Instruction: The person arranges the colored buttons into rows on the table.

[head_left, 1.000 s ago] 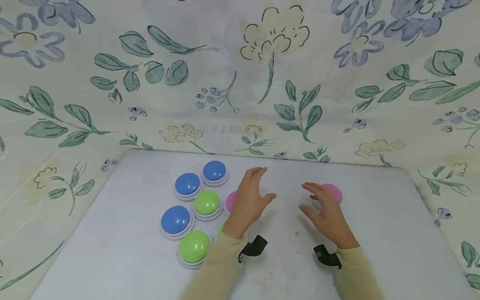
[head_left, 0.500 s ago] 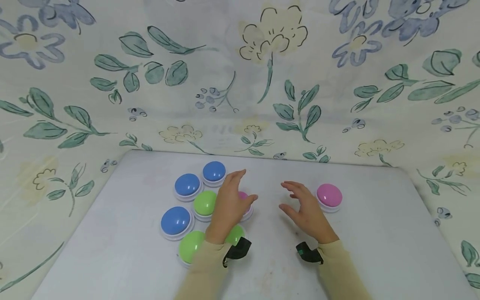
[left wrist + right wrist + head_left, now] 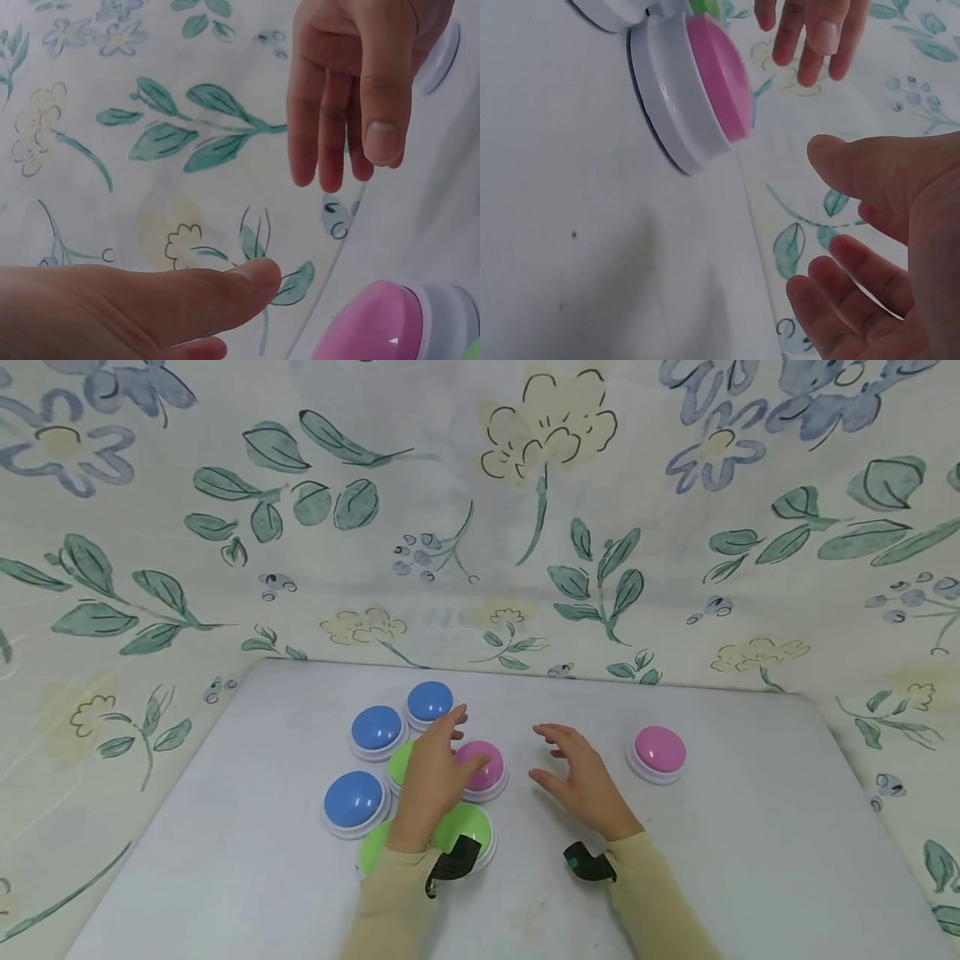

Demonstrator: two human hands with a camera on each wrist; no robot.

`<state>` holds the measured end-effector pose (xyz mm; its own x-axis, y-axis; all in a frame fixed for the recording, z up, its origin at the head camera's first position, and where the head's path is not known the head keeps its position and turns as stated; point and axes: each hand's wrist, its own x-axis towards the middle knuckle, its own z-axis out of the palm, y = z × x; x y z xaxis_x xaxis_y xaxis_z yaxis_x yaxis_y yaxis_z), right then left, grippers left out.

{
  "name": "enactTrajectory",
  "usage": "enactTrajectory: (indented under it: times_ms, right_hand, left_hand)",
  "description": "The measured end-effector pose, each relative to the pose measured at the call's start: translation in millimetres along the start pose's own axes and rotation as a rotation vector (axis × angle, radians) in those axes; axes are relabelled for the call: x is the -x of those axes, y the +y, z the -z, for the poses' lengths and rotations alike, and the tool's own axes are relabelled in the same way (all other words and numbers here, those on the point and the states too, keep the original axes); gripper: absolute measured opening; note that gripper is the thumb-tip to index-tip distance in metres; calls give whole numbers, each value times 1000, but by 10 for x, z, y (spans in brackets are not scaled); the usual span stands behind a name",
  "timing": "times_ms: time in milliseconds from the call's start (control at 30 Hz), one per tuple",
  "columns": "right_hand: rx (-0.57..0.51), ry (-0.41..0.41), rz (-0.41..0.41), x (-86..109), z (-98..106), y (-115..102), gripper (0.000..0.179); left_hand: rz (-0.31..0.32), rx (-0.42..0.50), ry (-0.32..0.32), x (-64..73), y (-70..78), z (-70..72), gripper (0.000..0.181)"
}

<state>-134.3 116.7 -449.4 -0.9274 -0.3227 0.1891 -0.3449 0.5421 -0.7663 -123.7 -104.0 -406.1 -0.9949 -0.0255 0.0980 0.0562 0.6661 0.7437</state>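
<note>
My left hand point(image 3: 429, 777) hovers, fingers loosely bent and holding nothing, over a cluster of round push buttons on white bases. Its thumb passes in front of a pink button point(image 3: 486, 752), and the hand hides part of a green button point(image 3: 400, 764). Below it are a green button point(image 3: 463, 822) and another green button point(image 3: 373, 847), partly covered by the wrist. My right hand point(image 3: 587, 785) is held in the air right of the cluster, thumb apart from the fingers, with nothing in it. In the right wrist view the pink button point(image 3: 724, 79) stands apart from both hands.
Three blue buttons are on the cluster's left and back: a near one point(image 3: 352, 799), a middle one point(image 3: 376, 727) and a far one point(image 3: 430, 701). A lone pink button point(image 3: 660, 748) sits to the right on the white table point(image 3: 750, 827). Flowered cloth point(image 3: 450, 527) rises behind.
Both hands have moved left. The right hand has come away from in front of the lone pink button, and the left hand has gone further over the cluster. The buttons have not moved.
</note>
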Motion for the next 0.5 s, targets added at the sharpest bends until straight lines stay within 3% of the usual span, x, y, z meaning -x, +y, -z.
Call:
enactTrajectory:
  times_ms: [200, 500]
  right_hand:
    - [-14, -11, -20, -72, -97, -37, 62]
    - [-19, -51, -68, -111, -203, -111, 66]
  left_hand:
    - [56, -53, -69, -8, -50, 29, 72]
    - [35, -103, -129, -17, -137, 41, 70]
